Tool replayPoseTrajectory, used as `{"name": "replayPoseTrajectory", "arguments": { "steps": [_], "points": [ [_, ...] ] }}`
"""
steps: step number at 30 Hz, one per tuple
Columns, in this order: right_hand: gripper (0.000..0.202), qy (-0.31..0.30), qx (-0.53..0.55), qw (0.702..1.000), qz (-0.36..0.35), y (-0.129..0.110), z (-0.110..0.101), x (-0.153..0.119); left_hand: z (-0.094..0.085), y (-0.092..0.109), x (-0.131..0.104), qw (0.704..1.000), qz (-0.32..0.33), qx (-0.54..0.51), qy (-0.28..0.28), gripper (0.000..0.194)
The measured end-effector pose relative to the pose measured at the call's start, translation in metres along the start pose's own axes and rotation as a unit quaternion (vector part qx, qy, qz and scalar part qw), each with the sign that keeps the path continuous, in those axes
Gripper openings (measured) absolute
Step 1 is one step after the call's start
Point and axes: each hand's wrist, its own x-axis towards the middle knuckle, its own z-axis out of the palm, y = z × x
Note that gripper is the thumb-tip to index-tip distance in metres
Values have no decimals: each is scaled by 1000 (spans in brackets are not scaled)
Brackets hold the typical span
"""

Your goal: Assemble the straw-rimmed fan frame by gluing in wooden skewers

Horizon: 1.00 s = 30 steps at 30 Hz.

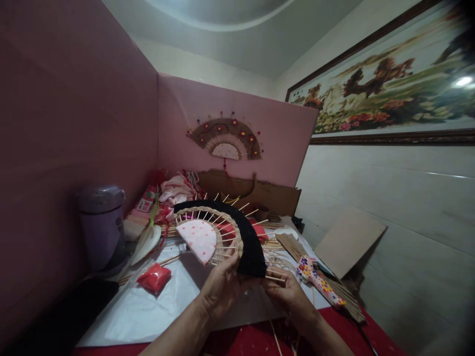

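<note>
A handmade fan (252, 242) is held up over the white sheet, tilted with its arc to the upper right. It has a white half-round centre with pink dots, thin wooden sticks, a woven band and a black cloth band; several stick ends poke out past the black. My left hand (222, 282) grips its lower edge, thumb on the woven band, the other fingers hidden behind. At the black band's lower right end, my right hand (284, 291) has its fingers closed around the protruding stick ends.
A finished-looking fan (241, 131) hangs on the pink board (282, 128). On the white sheet (137, 316) lies a red packet (154, 278). A purple thermos (102, 230) stands left. Right are corrugated cardboard strips (343, 289) and a flower-patterned wrapped item (321, 283). Pink cloth (180, 189) is heaped behind.
</note>
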Motion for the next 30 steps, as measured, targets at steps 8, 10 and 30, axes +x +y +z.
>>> {"name": "replayPoseTrajectory", "arguments": {
  "steps": [8, 10, 30],
  "points": [
    [28, -6, 11, 1000, 0, 1, -1, 0, 2, 2, -3, 1000, -6, -17, -12, 65],
    [28, -10, 13, 1000, 2, 2, -1, 0, 3, 2, -3, 1000, -9, -15, 2, 57],
    [12, -14, 0, 1000, -27, 3, -1, 3, -2, 2, 0, 1000, 0, -1, -28, 69]
  ]
}}
